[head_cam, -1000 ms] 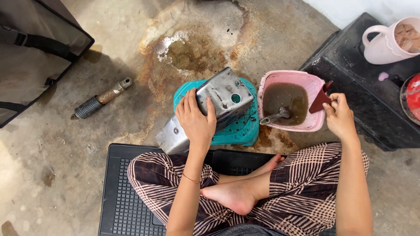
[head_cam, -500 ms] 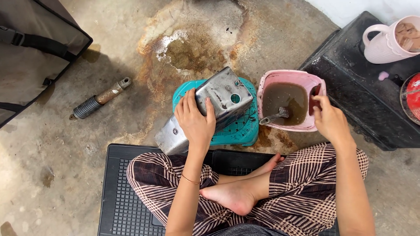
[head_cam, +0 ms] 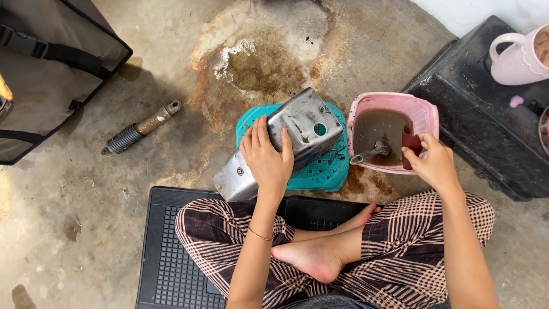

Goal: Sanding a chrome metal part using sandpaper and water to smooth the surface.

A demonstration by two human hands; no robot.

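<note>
I sit cross-legged on a black rubber mat (head_cam: 166,252). My left hand (head_cam: 266,157) presses flat on a dull silver metal cover (head_cam: 297,129) that leans across a low teal plastic stool (head_cam: 329,169). My right hand (head_cam: 432,163) holds a small dark red pad (head_cam: 410,143) at the edge of a pink square basin (head_cam: 423,111) filled with muddy brown water. A metal handle-like part (head_cam: 369,154) pokes out of that water, just left of my right hand.
A rusty shock-absorber spring (head_cam: 140,129) lies on the stained concrete floor to the left. A grey bag with black straps (head_cam: 51,63) fills the top left. A black box (head_cam: 492,131) at right carries a pink jug (head_cam: 517,57).
My right hand has come in from the basin's far right side to its near right edge, bringing the red pad down to the water. The left hand and metal cover stay put.
</note>
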